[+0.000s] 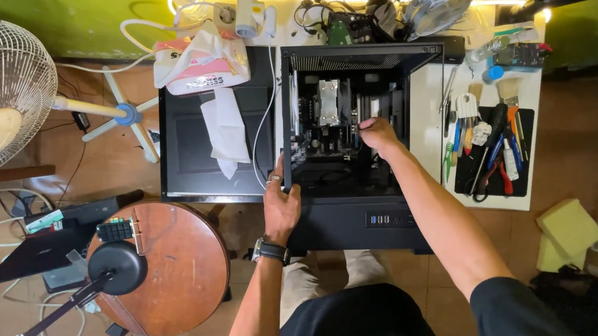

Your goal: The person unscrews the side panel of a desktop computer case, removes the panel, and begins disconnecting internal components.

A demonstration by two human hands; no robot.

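Reaching down into the open black computer case, the person's right hand sat deep among the parts, its fingers curled together near the motherboard just right of the metal cooler; whether they pinched a screw, a plug or nothing at all could not be told. The left hand was clamped on the case's left front edge, thumb and fingers wrapped round the frame, steadying it. The case lay on its side on the white table, between a black side panel and a tray of hand tools. The step in hand looked like fitting or connecting something on the board. The next move would likely call for fine fingertip work in a cramped, shadowed space, with the left hand's brace kept firm.
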